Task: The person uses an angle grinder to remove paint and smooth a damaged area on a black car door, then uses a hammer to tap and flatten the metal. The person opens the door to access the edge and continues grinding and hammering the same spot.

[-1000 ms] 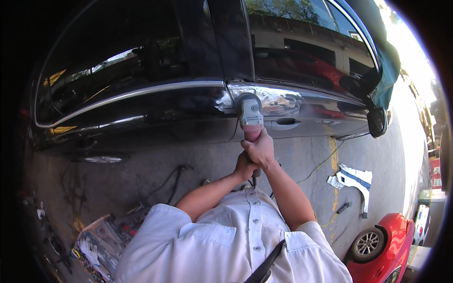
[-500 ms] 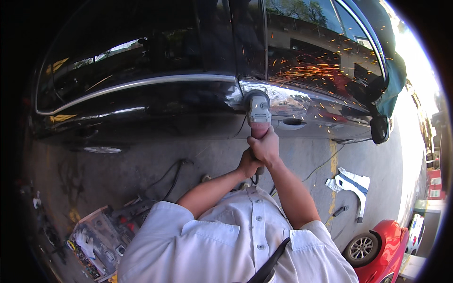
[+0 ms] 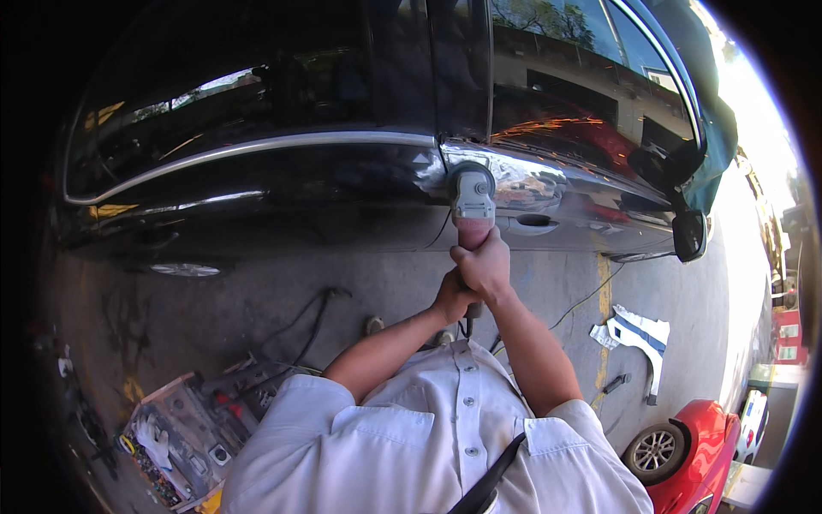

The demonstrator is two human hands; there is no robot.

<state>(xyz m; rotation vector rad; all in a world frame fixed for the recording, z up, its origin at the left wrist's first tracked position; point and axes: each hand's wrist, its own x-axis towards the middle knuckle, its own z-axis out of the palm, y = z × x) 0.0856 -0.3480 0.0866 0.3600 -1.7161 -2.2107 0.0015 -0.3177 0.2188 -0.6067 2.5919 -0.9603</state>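
An angle grinder (image 3: 473,201) with a grey head and a reddish body is held in both my hands. My right hand (image 3: 485,265) wraps round its body just behind the head. Lower down, my left hand (image 3: 454,297) is closed round the rear of the grinder, partly hidden by the right wrist. The grinder's disc lies against the black car door (image 3: 342,184), at a stripped, shiny metal patch (image 3: 522,178) below the window. Orange sparks (image 3: 548,127) fly off to the right across the glass. A door handle recess (image 3: 535,221) is right of the grinder.
A side mirror (image 3: 689,236) juts out at the right. Cables (image 3: 312,321) run over the floor. A white-and-blue fender panel (image 3: 638,338) and a dark tool (image 3: 616,383) lie there. A cluttered tool tray (image 3: 175,385) is lower left; a red car (image 3: 706,445) stands lower right.
The spark spray has thinned to a narrower streak. The grinder and both hands sit slightly further right in the picture, still at the same patch.
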